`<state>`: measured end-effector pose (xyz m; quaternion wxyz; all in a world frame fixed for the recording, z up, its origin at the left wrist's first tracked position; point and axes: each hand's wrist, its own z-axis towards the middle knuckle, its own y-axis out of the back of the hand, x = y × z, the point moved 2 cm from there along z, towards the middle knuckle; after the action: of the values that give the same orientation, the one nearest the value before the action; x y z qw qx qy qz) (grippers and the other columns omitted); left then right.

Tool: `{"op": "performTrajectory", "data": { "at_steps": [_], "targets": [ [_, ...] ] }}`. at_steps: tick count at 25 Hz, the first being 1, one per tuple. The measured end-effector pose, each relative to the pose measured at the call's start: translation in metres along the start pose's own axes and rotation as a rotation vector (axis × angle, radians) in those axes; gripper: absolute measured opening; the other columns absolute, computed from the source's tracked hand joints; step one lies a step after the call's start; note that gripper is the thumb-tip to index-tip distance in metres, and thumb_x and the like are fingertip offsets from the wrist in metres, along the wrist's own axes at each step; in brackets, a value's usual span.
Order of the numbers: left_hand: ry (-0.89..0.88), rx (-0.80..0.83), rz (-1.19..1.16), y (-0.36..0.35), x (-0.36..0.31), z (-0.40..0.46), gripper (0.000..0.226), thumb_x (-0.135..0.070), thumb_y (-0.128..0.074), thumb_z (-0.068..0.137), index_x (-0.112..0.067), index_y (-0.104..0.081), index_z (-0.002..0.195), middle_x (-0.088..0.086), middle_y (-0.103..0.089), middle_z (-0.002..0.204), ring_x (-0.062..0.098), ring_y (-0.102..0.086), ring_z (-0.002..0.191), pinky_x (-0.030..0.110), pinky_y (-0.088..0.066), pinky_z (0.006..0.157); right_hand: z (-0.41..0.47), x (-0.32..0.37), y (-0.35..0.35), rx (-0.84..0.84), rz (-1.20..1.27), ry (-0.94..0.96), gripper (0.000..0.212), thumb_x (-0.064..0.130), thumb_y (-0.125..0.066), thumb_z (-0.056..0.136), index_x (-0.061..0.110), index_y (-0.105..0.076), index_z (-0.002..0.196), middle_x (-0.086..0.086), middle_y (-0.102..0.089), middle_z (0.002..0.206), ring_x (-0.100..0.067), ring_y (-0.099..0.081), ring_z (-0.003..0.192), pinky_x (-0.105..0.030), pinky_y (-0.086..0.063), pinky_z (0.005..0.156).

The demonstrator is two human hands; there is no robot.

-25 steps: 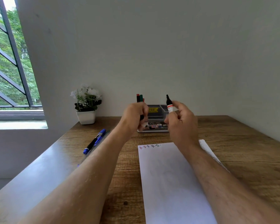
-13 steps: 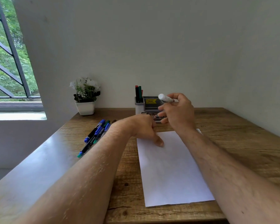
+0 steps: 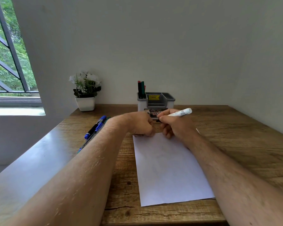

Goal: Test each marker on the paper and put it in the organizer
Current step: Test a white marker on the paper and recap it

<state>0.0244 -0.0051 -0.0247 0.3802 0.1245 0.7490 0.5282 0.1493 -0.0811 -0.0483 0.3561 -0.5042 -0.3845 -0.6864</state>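
The person is holding a white marker (image 3: 179,113) in the right hand (image 3: 175,126), fingers pinching the barrel near its writing end, with the tail of the barrel pointing up and to the right, just in front of the organizer (image 3: 156,101). The tip itself is hidden behind the fingers, so whether it is touching the paper (image 3: 167,168) cannot be told. The left hand (image 3: 141,124) is resting curled at the paper's far left corner, pressing it down; it may be holding the cap, but nothing is showing in it.

As for progress, a few markers (image 3: 141,89) — red and green tops showing — are already standing in the organizer's left compartment, which suggests those are tested and stowed. The rest of the organizer is looking empty from here. Left of the paper, well apart from the organizer, several more markers (image 3: 96,127) are lying on the desk (image 3: 235,144) — blue and green ones, untested by the look of it. So the task is seeming roughly midway.
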Motion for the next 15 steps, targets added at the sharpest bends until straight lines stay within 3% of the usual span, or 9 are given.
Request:
{"op": "performTrajectory", "data": {
  "at_steps": [4,10,15],
  "targets": [
    [-0.025,-0.006,-0.006,0.0024,0.0007,-0.0002,0.013,-0.012,-0.067,0.086,-0.022,-0.070,0.092,-0.007,-0.064,0.085,0.007,-0.058,0.076,0.023,-0.050,0.071,-0.0045,0.0003,0.0006,0.012,-0.095,0.023,0.016,0.005,-0.061,0.084,0.015,-0.059,0.072,-0.008,-0.055,0.054,-0.006,-0.040,0.033,-0.018,-0.029,0.035],
    [-0.005,0.005,-0.031,0.0049,0.0078,0.0006,0.022,-0.016,-0.076,0.081,-0.019,-0.075,0.102,-0.005,-0.070,0.101,0.014,-0.062,0.101,0.034,-0.047,0.098,-0.0077,0.0037,-0.0006,-0.042,-0.394,0.078,0.021,0.019,-0.066,0.077,0.019,-0.052,0.062,0.003,-0.062,0.056,-0.004,-0.052,0.048,-0.015,-0.037,0.044],
    [-0.002,0.007,-0.017,0.0037,0.0082,0.0049,0.020,-0.017,-0.077,0.079,-0.022,-0.075,0.098,-0.005,-0.070,0.105,0.015,-0.062,0.104,0.038,-0.046,0.102,-0.0086,0.0050,-0.0007,-0.007,-0.473,0.094,0.020,0.021,-0.065,0.079,0.019,-0.052,0.064,0.002,-0.063,0.061,-0.006,-0.054,0.053,-0.013,-0.036,0.044]
  ]
}}
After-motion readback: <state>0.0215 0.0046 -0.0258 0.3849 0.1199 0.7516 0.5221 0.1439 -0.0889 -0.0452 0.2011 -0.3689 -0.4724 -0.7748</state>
